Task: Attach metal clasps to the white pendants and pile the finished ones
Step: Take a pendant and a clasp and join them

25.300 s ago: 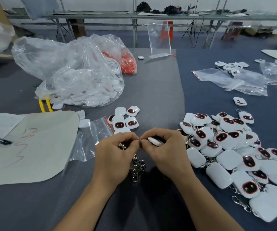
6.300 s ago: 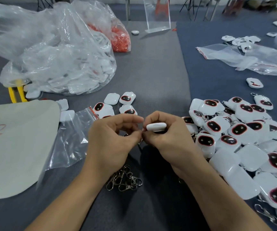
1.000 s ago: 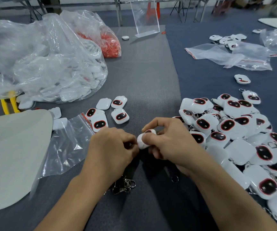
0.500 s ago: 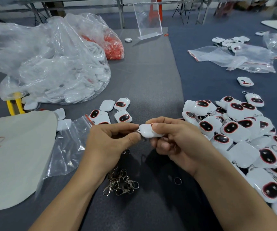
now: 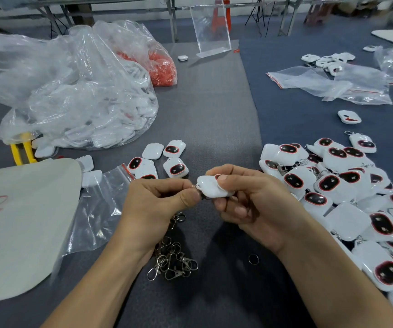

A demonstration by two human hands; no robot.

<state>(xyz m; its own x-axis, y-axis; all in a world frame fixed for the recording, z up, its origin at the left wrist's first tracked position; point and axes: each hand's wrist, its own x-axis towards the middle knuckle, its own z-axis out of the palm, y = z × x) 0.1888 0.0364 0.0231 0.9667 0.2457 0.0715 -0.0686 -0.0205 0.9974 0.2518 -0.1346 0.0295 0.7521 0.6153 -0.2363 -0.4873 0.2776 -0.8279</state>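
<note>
Centrally, right hand [image 5: 257,204] grips a rounded white pendant [image 5: 211,189]; left hand [image 5: 157,204] pinches its metal ring [image 5: 194,186]. Tangled clasps [image 5: 171,261] below; glossy finished pile [image 5: 337,185] right; crinkled plastic bag [image 5: 72,91] left.

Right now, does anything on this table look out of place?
One small metal ring lies alone on the grey mat, apart from the heap of clasps; it looks like a stray.

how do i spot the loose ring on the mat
On the grey mat, find the tangle of metal clasps by the left wrist. Right of it, near the right forearm, lies the ring: one plain loop, alone, no hook.
</note>
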